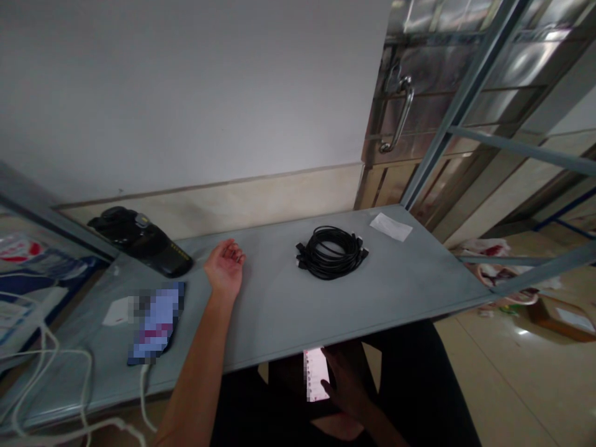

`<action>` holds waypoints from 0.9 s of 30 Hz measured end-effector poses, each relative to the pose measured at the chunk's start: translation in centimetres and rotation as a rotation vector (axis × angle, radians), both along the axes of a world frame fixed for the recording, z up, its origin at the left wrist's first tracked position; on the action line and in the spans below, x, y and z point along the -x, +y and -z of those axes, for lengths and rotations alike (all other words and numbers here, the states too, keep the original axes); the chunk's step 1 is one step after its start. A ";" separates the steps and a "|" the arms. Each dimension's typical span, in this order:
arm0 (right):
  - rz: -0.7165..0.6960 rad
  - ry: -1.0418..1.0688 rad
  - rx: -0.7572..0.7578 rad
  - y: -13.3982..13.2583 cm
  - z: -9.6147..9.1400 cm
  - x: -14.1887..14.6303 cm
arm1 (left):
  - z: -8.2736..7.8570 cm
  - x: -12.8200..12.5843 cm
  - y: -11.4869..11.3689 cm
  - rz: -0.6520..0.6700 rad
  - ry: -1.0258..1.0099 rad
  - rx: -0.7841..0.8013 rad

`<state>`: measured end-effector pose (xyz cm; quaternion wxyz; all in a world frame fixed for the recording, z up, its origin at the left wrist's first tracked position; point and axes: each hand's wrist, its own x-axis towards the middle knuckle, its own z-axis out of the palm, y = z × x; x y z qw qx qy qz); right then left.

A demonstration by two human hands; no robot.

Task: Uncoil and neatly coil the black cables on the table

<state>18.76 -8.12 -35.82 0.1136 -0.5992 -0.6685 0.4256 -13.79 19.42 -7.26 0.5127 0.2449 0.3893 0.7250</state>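
Observation:
My left hand (225, 264) rests palm up on the grey tabletop (270, 310), its fingers loosely curled and nothing in them. Below the table's front edge, over my lap, my right hand (347, 379) grips a phone (316, 375) with a lit screen. To the right of my left hand lies a coiled bundle of black cables (333, 253) with several plugs sticking out. Nearest on its left is a dark, long device (144, 242) with yellow lettering. Another phone (157, 323), its screen blurred out, lies nearer the front left.
A white paper slip (392, 227) lies at the table's back right. White cords (88, 372) run across the left end. Metal frame posts (465, 99) rise at the table's ends. A wall stands behind; a metal door handle (403, 115) and a floor carton (563, 316) are to the right.

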 end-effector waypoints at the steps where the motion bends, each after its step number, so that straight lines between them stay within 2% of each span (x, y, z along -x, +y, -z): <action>1: -0.002 -0.012 0.003 0.0 -0.1 0.1 | 0.0 0.0 0.0 0.002 0.011 -0.001; 8: -0.033 -0.007 -0.006 0.0 0.5 0.0 | 0.1 0.0 0.0 0.004 -0.034 0.000; 12: 0.010 -0.003 0.003 0.0 0.8 0.0 | 0.1 0.0 0.0 0.024 -0.058 -0.016; 18: 0.002 0.045 -0.068 0.2 1.1 -0.1 | 0.3 0.1 0.1 0.020 -0.057 -0.032; 27: 0.045 0.056 -0.101 0.7 0.4 0.1 | 0.2 0.1 0.2 0.021 -0.095 -0.031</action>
